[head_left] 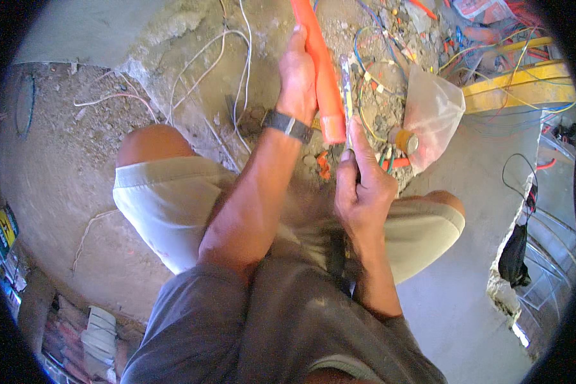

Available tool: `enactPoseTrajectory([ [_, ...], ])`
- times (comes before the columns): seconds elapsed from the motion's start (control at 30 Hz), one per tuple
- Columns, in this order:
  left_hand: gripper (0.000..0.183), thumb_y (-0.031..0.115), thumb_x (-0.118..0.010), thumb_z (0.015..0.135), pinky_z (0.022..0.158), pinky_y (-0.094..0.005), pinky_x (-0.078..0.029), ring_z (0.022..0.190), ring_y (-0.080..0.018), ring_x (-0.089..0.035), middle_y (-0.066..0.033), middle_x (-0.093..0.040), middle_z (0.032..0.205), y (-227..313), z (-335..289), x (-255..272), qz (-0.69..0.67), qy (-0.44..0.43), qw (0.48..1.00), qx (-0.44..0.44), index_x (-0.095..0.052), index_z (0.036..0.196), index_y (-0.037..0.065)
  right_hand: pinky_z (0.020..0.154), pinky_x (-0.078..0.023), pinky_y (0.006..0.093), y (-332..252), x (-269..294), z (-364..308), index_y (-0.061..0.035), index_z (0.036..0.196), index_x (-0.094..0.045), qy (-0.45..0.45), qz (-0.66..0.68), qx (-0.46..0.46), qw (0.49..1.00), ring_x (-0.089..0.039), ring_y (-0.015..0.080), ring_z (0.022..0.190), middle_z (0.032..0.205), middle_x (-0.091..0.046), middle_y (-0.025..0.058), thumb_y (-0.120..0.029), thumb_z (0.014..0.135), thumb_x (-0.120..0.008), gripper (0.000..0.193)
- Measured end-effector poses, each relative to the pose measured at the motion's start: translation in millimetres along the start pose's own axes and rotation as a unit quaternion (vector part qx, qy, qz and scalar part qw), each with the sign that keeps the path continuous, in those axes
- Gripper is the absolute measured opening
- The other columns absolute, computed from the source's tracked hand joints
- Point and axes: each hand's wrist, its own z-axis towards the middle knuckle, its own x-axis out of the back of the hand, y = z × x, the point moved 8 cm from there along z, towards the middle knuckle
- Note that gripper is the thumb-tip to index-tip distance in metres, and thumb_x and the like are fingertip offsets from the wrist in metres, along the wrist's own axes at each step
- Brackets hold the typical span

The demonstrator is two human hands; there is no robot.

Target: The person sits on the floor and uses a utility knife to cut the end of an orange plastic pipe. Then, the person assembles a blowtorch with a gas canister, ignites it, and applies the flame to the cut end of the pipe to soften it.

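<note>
My left hand (pixel 296 80), with a dark band at its wrist, is wrapped round an orange plastic pipe (pixel 327 89). The pipe slants from the top of the head view down to its open lower end, between my two hands. In my right hand (pixel 366 184) is a long narrow-bladed tool (pixel 347 89), its blade worn and spotted with pale marks. My right index finger lies along the blade, beside the pipe's lower end. Whether blade and pipe touch, I cannot tell. Most of the tool's handle is hidden in my fist.
Right of my hands lie a translucent plastic bag (pixel 434 115) and a roll of brown tape (pixel 403 141). A yellow curved object (pixel 518 89) stands beyond, among loose coloured wires. Thin white cables (pixel 247 70) loop over broken concrete. A jagged floor edge (pixel 500 288) runs at the far right.
</note>
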Motion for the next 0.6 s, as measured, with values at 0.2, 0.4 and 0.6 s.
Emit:
enactPoseTrajectory([
  [0.2,0.048,0.056,-0.048,0.107,0.048,-0.0395,-0.052,0.052,-0.0226,-0.057,-0.0073,-0.057,0.069,-2.8,5.1,2.8,0.000,-0.012,1.000,0.000,-0.058,0.102,0.010,0.062,-0.048,0.0244,4.2,-0.6,4.0,-0.0061,0.147,-0.061,-0.014,0.040,-0.029,0.999,-0.051,0.0059,0.064,0.076,-0.060,0.0004,0.003,0.096,-0.059,0.051],
  [0.4,0.046,0.055,-0.048,0.107,0.047,-0.0390,-0.051,0.052,-0.0216,-0.054,-0.0076,-0.057,0.071,-8.1,4.2,9.3,-0.010,-0.016,1.000,0.002,-0.058,0.105,0.010,0.061,-0.048,0.0241,-4.7,-1.3,-2.8,-0.0082,0.148,-0.061,-0.020,0.026,-0.004,0.999,-0.049,0.0066,0.063,0.075,-0.060,0.0038,0.002,0.096,-0.059,0.053],
  [0.6,0.045,0.054,-0.049,0.107,0.050,-0.0388,-0.050,0.053,-0.0220,-0.052,-0.0085,-0.056,0.072,-10.9,0.0,8.4,0.034,-0.015,0.999,-0.004,-0.057,0.105,0.010,0.062,-0.055,0.0433,1.8,-3.9,0.1,-0.0103,0.151,-0.056,-0.063,0.016,-0.028,0.997,-0.067,0.0352,0.061,0.077,-0.065,0.0229,-0.001,0.091,-0.060,0.061],
])
